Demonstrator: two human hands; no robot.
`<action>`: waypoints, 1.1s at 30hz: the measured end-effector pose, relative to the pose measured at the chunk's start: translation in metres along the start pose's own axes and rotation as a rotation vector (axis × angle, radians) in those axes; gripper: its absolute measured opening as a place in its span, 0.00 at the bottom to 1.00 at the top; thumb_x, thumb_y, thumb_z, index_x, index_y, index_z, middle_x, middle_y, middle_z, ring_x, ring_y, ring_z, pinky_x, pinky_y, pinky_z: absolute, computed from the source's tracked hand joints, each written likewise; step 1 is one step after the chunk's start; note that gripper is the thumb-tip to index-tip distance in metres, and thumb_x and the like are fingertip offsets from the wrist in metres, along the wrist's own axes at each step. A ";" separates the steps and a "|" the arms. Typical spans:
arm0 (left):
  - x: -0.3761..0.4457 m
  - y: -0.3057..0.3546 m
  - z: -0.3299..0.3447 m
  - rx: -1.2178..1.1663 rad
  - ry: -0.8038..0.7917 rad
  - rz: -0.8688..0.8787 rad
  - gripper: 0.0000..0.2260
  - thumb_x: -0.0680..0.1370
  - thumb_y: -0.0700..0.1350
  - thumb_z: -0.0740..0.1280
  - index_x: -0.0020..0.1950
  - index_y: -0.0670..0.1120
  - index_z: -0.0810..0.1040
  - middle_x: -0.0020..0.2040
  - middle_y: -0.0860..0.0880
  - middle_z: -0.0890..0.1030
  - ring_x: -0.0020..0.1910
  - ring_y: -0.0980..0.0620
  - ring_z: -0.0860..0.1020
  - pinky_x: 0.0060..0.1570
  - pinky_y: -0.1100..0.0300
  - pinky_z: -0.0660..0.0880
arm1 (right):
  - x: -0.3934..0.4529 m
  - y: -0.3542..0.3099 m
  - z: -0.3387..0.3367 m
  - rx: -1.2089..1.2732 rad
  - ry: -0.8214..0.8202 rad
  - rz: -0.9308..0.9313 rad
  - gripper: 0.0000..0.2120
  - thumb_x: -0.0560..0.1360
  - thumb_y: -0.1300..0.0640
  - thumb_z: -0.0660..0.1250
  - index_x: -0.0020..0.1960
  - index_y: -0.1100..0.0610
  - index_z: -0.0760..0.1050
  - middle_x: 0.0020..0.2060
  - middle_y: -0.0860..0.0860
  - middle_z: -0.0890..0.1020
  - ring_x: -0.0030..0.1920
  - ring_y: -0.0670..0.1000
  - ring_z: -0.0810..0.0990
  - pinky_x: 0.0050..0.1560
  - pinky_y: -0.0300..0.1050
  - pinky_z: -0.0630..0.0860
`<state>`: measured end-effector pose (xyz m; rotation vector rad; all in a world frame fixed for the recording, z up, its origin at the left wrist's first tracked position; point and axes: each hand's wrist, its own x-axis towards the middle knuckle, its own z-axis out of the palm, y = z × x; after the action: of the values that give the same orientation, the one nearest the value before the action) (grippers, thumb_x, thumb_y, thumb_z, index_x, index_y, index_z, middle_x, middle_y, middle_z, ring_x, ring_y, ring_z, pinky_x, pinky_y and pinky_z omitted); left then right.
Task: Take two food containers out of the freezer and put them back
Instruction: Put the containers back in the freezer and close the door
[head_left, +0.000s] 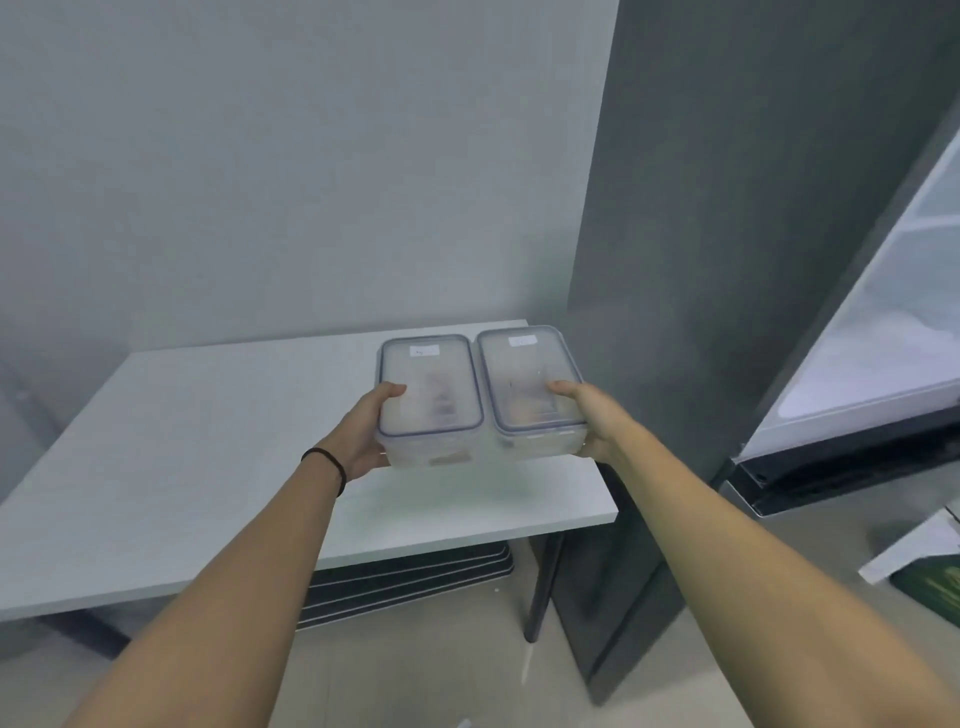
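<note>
Two clear, frosted food containers with blue-rimmed lids sit side by side above the white table (182, 467). My left hand (366, 434) grips the left container (431, 400) at its near left corner, thumb on the lid. My right hand (587, 421) holds the right container (527, 382) at its near right corner, thumb on top. Both containers appear to hover just over the table's right part. The grey freezer (701, 260) stands at the right with its door (872, 338) swung open.
A grey wall runs behind the table. Dark flat panels (410, 577) are stacked on the floor under the table, beside its dark leg (543, 587). A green box (930, 584) and white sheet lie on the floor at the far right.
</note>
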<state>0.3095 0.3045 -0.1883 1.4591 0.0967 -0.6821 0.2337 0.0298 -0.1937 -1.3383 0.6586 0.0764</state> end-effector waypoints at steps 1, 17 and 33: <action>-0.015 0.002 0.005 0.011 -0.018 0.012 0.14 0.76 0.54 0.61 0.60 0.53 0.76 0.53 0.50 0.81 0.52 0.46 0.79 0.54 0.49 0.75 | -0.017 -0.002 -0.005 0.008 0.009 -0.015 0.22 0.68 0.49 0.72 0.61 0.52 0.76 0.55 0.54 0.84 0.47 0.55 0.85 0.47 0.52 0.83; -0.146 0.013 0.103 0.107 -0.185 0.100 0.15 0.77 0.55 0.59 0.62 0.53 0.74 0.53 0.47 0.81 0.50 0.43 0.79 0.48 0.49 0.78 | -0.191 -0.019 -0.096 0.057 0.129 -0.042 0.25 0.67 0.51 0.73 0.61 0.56 0.75 0.53 0.57 0.85 0.53 0.60 0.84 0.57 0.62 0.79; -0.208 -0.013 0.256 0.004 -0.171 0.194 0.16 0.76 0.54 0.59 0.60 0.51 0.75 0.52 0.46 0.82 0.51 0.42 0.79 0.49 0.47 0.78 | -0.265 -0.051 -0.246 -0.005 0.094 -0.036 0.23 0.67 0.50 0.70 0.60 0.54 0.77 0.56 0.55 0.84 0.57 0.58 0.82 0.61 0.55 0.75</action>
<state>0.0483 0.1435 -0.0676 1.3875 -0.1764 -0.6449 -0.0592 -0.1250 -0.0409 -1.3641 0.7137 -0.0145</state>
